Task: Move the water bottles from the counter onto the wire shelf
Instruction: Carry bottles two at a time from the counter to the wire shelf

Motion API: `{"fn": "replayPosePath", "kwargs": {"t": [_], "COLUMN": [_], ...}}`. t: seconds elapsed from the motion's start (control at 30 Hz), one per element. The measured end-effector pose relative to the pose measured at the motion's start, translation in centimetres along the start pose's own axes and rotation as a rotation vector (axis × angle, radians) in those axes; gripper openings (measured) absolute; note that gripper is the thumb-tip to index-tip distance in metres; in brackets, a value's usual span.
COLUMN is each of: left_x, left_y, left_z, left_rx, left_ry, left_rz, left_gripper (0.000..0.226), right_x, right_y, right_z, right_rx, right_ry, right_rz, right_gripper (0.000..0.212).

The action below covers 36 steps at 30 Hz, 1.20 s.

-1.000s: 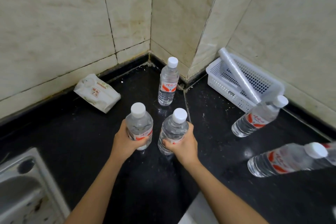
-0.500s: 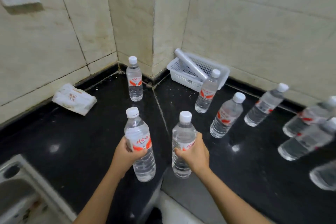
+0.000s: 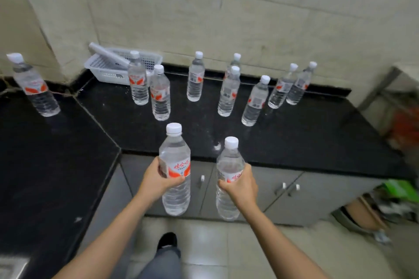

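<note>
Left hand (image 3: 158, 180) and right hand (image 3: 240, 184) each clasp a full bottle (heavy, slick) mid-label; nine wait at twelve o'clock on the tabletop (image 3: 306, 133).

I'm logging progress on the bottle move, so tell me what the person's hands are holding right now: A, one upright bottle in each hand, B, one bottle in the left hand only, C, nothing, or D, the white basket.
A: the left hand wraps one upright water bottle and the right hand wraps another, both held clear of the black counter.
</note>
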State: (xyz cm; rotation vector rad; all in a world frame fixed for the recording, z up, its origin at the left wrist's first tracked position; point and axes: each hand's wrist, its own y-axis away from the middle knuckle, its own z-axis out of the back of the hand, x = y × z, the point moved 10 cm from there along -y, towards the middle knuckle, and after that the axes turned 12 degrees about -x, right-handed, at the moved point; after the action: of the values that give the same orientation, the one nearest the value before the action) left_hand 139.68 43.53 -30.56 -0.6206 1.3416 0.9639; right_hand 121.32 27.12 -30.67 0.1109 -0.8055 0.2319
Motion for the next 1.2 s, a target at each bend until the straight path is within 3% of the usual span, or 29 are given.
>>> {"fn": "replayPosePath", "kwargs": {"t": [0.3, 0.8, 1.2], "left_x": [-1.6, -3.2, -3.0], "left_y": [2.3, -0.6, 5.8], "left_z": [-10.4, -30.1, -44.8], "left_rx": [0.212, 0.45, 0.755], "left_ry": [-0.054, -0.069, -0.201], "left_rz": [-0.033, -0.063, -0.073], "left_gripper": [0.058, 0.057, 0.055], "right_x": [-6.5, -12.3, -24.7], "right_y": [-0.2, -10.8, -9.9], "right_z": [8.7, 17.7, 26.5], "right_rx": [-0.196, -0.305, -0.462], "right_ry": [-0.015, 0.15, 0.124], "right_rz": [-0.123, -0.212, -0.518], "right_gripper": [0.057, 0.062, 0.06]}}
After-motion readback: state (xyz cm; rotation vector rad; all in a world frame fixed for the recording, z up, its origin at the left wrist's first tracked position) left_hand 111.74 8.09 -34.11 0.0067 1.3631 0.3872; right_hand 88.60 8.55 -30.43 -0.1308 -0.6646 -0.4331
